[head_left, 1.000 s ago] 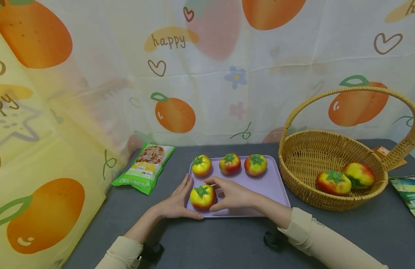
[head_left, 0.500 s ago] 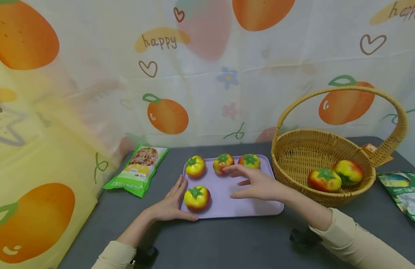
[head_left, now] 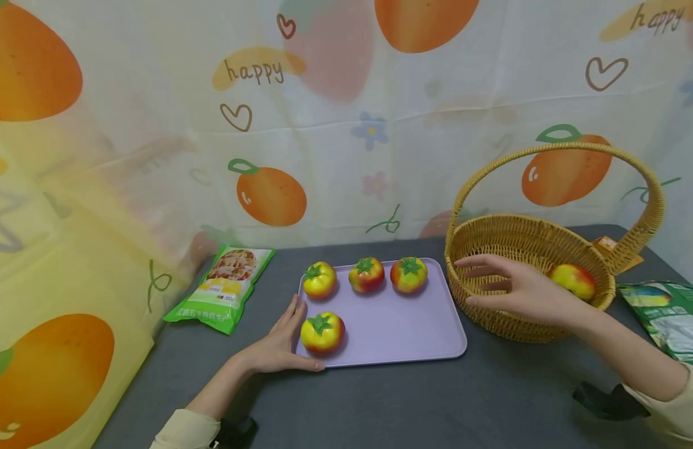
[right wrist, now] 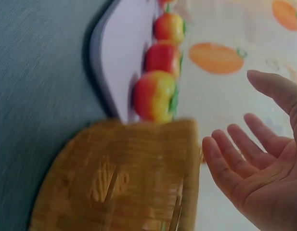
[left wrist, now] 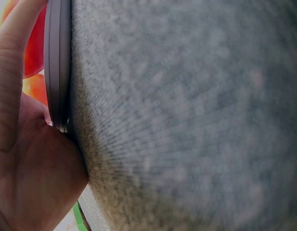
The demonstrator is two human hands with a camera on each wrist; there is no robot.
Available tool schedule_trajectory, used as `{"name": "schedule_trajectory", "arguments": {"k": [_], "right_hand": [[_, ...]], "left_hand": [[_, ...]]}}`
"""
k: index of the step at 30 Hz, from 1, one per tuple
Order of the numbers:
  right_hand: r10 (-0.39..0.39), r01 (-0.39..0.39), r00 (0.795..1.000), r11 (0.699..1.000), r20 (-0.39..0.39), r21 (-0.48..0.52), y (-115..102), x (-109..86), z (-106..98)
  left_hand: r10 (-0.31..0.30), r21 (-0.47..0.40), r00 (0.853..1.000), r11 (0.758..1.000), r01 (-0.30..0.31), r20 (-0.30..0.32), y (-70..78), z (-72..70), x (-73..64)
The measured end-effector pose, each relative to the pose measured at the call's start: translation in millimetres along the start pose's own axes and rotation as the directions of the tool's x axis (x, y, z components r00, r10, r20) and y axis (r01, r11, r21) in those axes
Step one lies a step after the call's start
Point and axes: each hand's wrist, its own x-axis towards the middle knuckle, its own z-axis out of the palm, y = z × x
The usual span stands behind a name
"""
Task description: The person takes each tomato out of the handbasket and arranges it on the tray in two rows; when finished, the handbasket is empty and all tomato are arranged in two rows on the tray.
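My left hand rests against the front left corner of a lilac tray, fingers along the left side and thumb at the front edge. Close by the thumb in the left wrist view is the tray's rim. On the tray, a red-and-yellow tomato-like fruit with a green leafy top sits at front left; three similar ones line the back. Over the wicker basket hovers my right hand, fingers spread and holding nothing. A fruit shows inside the basket; another is hidden behind the hand.
A green-and-white food packet lies left of the tray. Right of the basket are a green packet and a small orange-brown packet. The basket's tall handle arches up. A printed cloth hangs behind the table.
My right hand has left the front left fruit and moved right across the tray to above the basket. My left hand stays at the tray's corner. The head view has shifted slightly right.
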Motion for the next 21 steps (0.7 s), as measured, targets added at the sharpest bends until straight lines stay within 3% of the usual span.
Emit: {"name": "schedule_trajectory", "arguments": {"k": [11, 15, 21], "right_hand": [[0.042, -0.049, 0.997, 0.993, -0.067, -0.105, 25, -23.4, -24], [0.062, -0.078, 0.994, 0.981, -0.095, -0.175, 33, -29.8, -31], [0.019, -0.058, 0.992, 0.949, -0.128, -0.311, 45, -37.0, -39]], "left_hand": [[0.006, -0.006, 1.0, 1.0, -0.006, -0.005, 2.1, -0.6, -1.0], [0.003, -0.004, 1.0, 1.0, -0.003, 0.0, 2.2, -0.6, -1.7], [0.011, -0.002, 1.0, 1.0, -0.011, -0.003, 1.1, -1.1, -0.4]]}}
